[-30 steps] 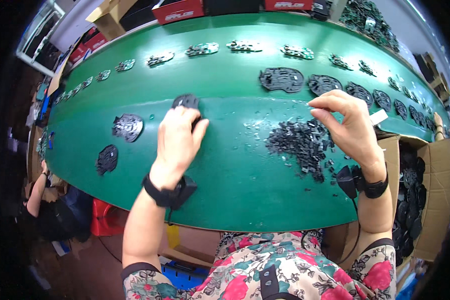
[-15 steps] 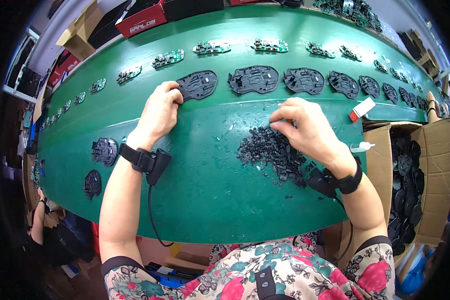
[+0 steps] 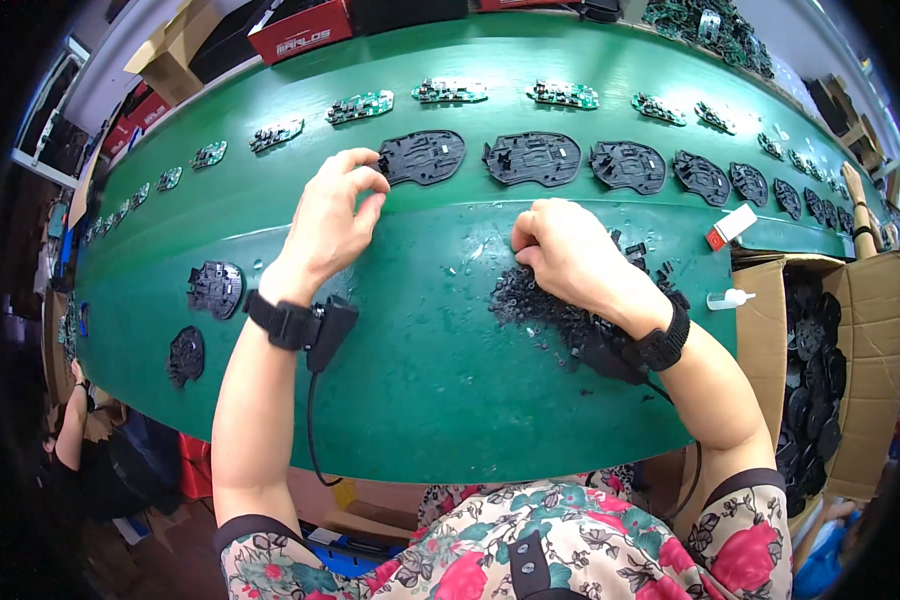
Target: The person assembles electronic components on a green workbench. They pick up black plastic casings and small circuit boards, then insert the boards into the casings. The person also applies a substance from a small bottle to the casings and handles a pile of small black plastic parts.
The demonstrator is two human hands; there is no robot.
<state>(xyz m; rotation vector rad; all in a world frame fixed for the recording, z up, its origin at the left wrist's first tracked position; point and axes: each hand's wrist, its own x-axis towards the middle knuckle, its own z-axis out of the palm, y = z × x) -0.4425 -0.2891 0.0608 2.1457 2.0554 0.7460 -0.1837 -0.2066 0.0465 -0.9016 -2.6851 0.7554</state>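
My left hand (image 3: 338,218) is beside the left end of a black plastic shell (image 3: 422,158), its thumb and fingers apart. One fingertip is at the shell's edge; whether it touches cannot be made out. My right hand (image 3: 582,262) is over the left part of a pile of small black plastic parts (image 3: 518,298), thumb and forefinger pinched together. Anything between those fingertips is too small to see. More black shells, such as the neighbouring shell (image 3: 533,160), lie in a curved row to the right. Both wrists wear black straps with cabled devices.
Behind the shells runs a row of green circuit boards (image 3: 450,91). Two other shells (image 3: 215,289) lie at the left. At right are a small red-and-white box (image 3: 730,228), a white bottle (image 3: 730,299) and a cardboard carton (image 3: 875,370) of black shells. Other people's arms show at both sides.
My left hand's fingers have spread, where they were on the shell's edge. My right hand has moved left across the pile, still pinched. The whole view has shifted slightly.
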